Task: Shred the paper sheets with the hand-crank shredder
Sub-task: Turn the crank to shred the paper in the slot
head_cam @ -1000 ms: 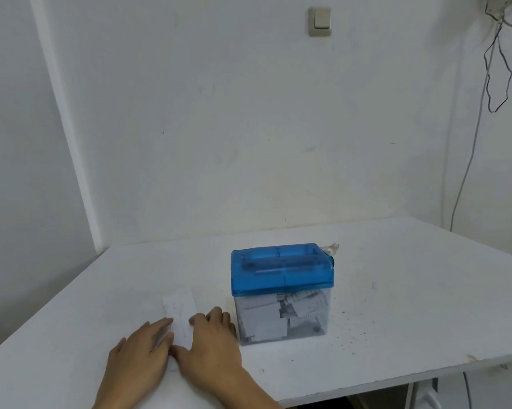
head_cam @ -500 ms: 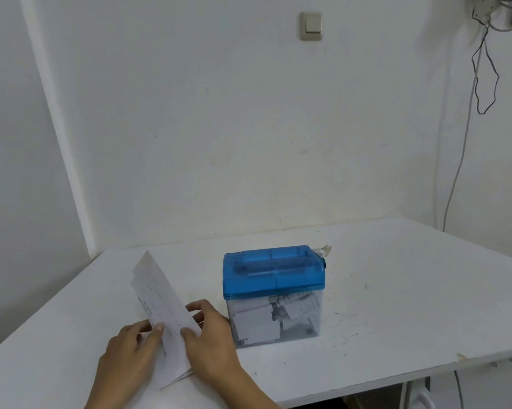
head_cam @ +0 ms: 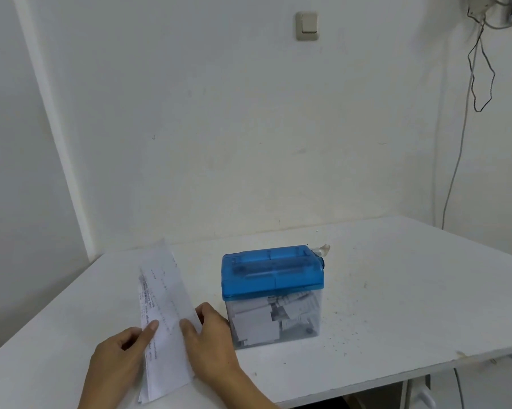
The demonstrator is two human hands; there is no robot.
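Observation:
A long printed paper sheet [head_cam: 163, 305], folded or stacked, stands tilted up from the white table [head_cam: 396, 290]. My left hand [head_cam: 122, 358] pinches its left edge with the thumb on the front. My right hand [head_cam: 210, 338] grips its right edge. Just right of my right hand stands the hand-crank shredder [head_cam: 272, 276], with a blue top and a clear bin [head_cam: 275, 320] holding several paper scraps. A clear crank handle [head_cam: 322, 250] sticks out at its far right corner.
The table meets white walls at the back and left. Its front edge runs along the lower right. A cable [head_cam: 455, 160] hangs down the right wall. Small dark specks lie on the table right of the shredder.
The sheet lay flat under both hands a second ago. Both hands have since lifted it upright and raised it higher, holding its two edges.

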